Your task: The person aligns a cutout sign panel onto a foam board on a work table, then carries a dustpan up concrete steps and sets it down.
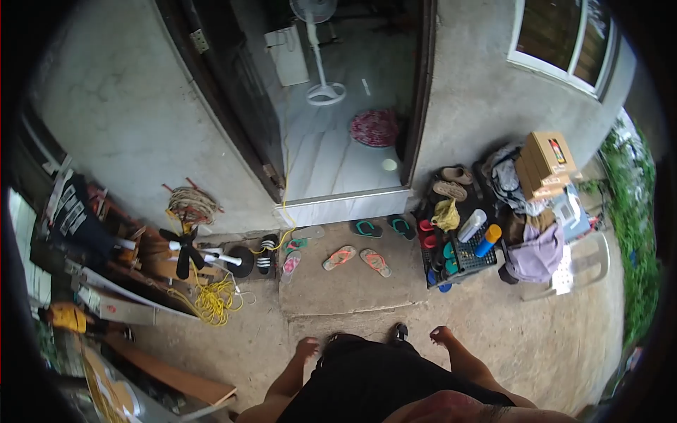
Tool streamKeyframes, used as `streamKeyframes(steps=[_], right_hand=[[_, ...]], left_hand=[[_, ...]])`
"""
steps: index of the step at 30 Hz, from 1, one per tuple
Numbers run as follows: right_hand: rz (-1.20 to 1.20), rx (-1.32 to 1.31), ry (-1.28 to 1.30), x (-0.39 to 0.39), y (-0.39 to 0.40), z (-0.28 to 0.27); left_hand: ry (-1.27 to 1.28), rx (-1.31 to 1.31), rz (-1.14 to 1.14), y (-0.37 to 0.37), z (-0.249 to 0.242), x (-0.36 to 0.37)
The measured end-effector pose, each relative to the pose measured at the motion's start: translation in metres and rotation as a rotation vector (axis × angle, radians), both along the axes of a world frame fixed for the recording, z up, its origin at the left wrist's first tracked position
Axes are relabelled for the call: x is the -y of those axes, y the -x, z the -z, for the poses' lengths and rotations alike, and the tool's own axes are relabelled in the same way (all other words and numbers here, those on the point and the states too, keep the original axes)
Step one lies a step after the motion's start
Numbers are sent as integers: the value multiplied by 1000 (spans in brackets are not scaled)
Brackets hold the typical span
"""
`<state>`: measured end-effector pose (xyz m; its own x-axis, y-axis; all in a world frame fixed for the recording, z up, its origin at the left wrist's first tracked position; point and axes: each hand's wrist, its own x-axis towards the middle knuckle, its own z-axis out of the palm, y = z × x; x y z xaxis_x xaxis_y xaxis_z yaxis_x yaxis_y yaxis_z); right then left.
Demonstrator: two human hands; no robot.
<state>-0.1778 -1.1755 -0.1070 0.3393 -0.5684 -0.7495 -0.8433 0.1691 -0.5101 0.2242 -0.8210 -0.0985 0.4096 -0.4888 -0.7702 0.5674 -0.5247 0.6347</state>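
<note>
My left hand [307,347] hangs beside my black shorts, blurred and rounded, its fingers hard to make out. My right hand [442,335] is held out on the other side, fingers loosely bent and a little apart, with nothing visible in it. Neither hand touches any object. On the concrete step ahead lie a left orange flip-flop [340,257] and a right orange flip-flop [376,262]. Two dark flip-flops with teal straps, one of them this sandal [367,228], lie nearer the doorway. One dark shoe [400,331] shows below me.
A black crate [474,259] with footwear, a white bottle and an orange-capped can stands right. Beyond it are cardboard boxes [546,166] and clothes over a chair. Left, yellow cord [217,302], a dismantled fan and boards crowd the wall. A raised tiled threshold [345,207] fronts the open doorway.
</note>
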Motion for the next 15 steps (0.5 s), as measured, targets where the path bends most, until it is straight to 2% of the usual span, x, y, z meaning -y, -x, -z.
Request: streamKeyframes(steps=[2, 3, 5, 6, 8, 10, 12, 14, 15], right_hand=[[-42, -4, -26, 30, 16, 5], [-64, -4, -39, 43, 23, 11], [-119, -12, -63, 61, 29, 19], [-219, -61, -82, 71, 29, 23], [-369, -166, -53, 82, 22, 32], [-474, -156, -47, 84, 4, 33], [-568, -144, -22, 84, -27, 37], [-803, -24, 231, 73, -51, 51], [-885, 46, 327, 65, -64, 50]], left_hand=[[-191, 298, 485, 40, 5, 15], [-206, 296, 454, 60, 3, 19], [34, 911, 618, 94, -4, 20], [9, 906, 594, 105, -10, 18], [-11, 453, 268, 120, -18, 12], [-56, 455, 100, 132, -63, 8], [-110, 418, -68, 139, -68, -16], [-27, 378, -297, 150, -59, -47], [-86, 361, -379, 159, -71, -56]])
